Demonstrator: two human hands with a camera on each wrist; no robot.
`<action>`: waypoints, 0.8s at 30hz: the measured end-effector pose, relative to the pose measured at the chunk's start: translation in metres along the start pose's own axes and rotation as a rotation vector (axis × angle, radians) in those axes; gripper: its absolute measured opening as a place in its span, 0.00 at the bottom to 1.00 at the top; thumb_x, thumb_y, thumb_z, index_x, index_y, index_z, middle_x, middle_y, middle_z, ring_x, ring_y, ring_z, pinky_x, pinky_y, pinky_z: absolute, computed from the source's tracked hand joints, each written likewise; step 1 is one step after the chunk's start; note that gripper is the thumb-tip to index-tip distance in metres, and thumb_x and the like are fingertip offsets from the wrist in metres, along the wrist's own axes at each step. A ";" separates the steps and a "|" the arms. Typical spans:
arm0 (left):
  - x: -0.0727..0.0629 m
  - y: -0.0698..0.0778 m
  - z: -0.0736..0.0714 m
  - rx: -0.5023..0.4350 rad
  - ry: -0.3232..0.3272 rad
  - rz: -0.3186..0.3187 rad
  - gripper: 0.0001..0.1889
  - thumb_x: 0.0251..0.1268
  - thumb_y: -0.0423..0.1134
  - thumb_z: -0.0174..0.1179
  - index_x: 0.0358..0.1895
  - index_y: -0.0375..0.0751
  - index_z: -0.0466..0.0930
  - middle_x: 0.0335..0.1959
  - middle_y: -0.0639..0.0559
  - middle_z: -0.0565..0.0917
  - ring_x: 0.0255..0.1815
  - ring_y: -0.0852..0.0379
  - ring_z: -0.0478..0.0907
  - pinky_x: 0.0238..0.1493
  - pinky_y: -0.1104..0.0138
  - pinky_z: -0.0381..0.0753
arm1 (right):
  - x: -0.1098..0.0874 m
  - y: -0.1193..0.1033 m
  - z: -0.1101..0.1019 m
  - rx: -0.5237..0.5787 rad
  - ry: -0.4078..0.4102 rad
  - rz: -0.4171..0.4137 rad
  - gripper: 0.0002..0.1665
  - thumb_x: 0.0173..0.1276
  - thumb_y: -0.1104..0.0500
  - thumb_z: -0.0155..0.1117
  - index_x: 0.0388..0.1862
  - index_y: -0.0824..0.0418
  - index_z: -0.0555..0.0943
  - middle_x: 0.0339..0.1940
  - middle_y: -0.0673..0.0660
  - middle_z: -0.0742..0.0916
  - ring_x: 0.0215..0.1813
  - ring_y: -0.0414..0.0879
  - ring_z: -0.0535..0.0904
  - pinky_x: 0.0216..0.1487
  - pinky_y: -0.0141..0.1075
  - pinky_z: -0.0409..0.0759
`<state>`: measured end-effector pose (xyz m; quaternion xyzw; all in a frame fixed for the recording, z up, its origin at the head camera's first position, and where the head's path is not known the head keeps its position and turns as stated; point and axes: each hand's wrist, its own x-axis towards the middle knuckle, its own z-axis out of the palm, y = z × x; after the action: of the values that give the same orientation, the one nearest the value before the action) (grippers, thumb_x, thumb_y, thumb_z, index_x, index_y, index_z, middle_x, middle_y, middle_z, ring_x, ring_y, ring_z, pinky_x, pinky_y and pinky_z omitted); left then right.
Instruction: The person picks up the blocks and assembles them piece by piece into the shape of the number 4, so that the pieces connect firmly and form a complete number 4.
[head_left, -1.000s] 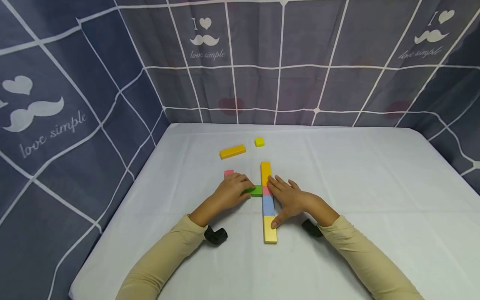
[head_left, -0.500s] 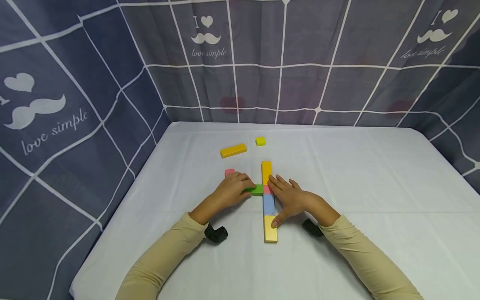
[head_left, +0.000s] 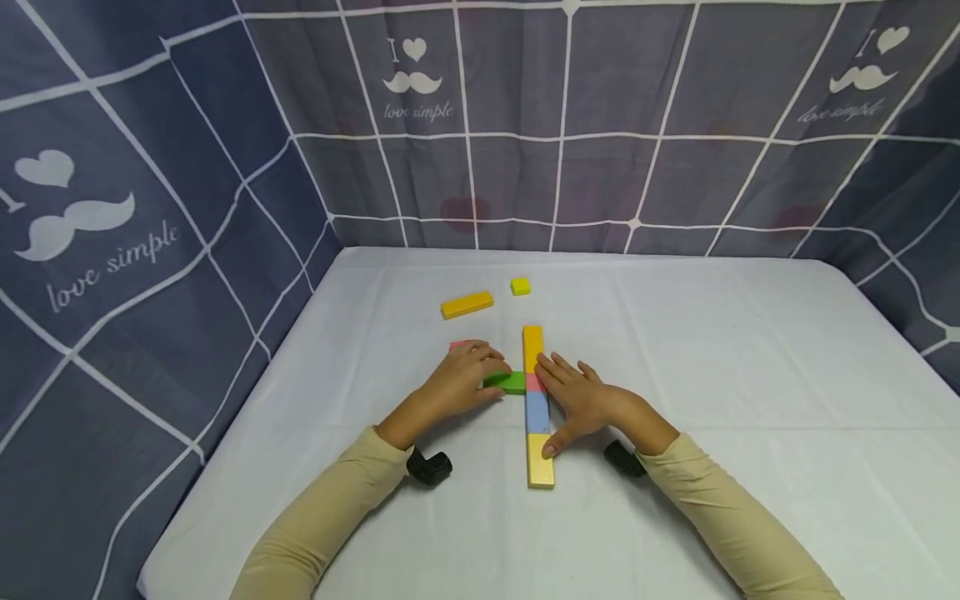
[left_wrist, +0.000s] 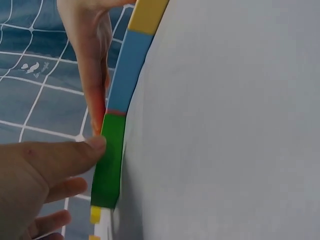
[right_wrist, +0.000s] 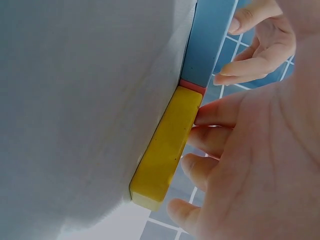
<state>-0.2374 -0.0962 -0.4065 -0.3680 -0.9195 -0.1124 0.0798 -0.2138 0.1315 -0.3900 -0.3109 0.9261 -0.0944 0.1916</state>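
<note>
A row of blocks lies on the white cloth: an orange-yellow block (head_left: 532,348), a small pink block (head_left: 532,382), a blue block (head_left: 537,412) and a pale yellow block (head_left: 540,472). A green block (head_left: 512,384) meets the row from the left, at the pink block. My left hand (head_left: 461,379) is at its outer end, thumb and fingers parted; in the left wrist view the thumb (left_wrist: 75,152) overlaps the green block's edge. My right hand (head_left: 585,400) rests along the row's right side with fingers extended, its thumb at the pale yellow block.
Beyond the left hand a pink block (head_left: 457,345) is partly hidden. Farther back lie an orange-yellow block (head_left: 467,305) and a small yellow block (head_left: 521,287). Grey-blue curtains with white lines (head_left: 517,179) stand behind and to the left of the table.
My left hand's fingers have loosened and shifted slightly left and away, baring more of the green block. The right hand and the row stay put.
</note>
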 end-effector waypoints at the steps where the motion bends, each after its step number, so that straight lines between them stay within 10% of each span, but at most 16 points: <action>1: 0.000 -0.001 -0.001 -0.001 0.000 -0.010 0.16 0.53 0.47 0.65 0.46 0.49 0.81 0.50 0.52 0.79 0.57 0.49 0.70 0.61 0.55 0.65 | 0.000 0.000 0.000 0.001 0.003 -0.001 0.75 0.38 0.27 0.67 0.73 0.66 0.43 0.75 0.62 0.45 0.75 0.59 0.35 0.68 0.60 0.38; 24: -0.006 -0.031 -0.012 -0.037 -0.036 -0.203 0.25 0.54 0.51 0.63 0.56 0.48 0.74 0.59 0.48 0.74 0.62 0.46 0.67 0.57 0.51 0.67 | 0.000 0.001 0.002 0.029 0.017 -0.004 0.75 0.37 0.30 0.70 0.72 0.67 0.44 0.75 0.63 0.46 0.75 0.59 0.36 0.68 0.60 0.39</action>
<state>-0.2544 -0.1253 -0.4008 -0.2763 -0.9511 -0.1305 0.0447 -0.2130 0.1321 -0.3917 -0.3090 0.9257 -0.1111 0.1878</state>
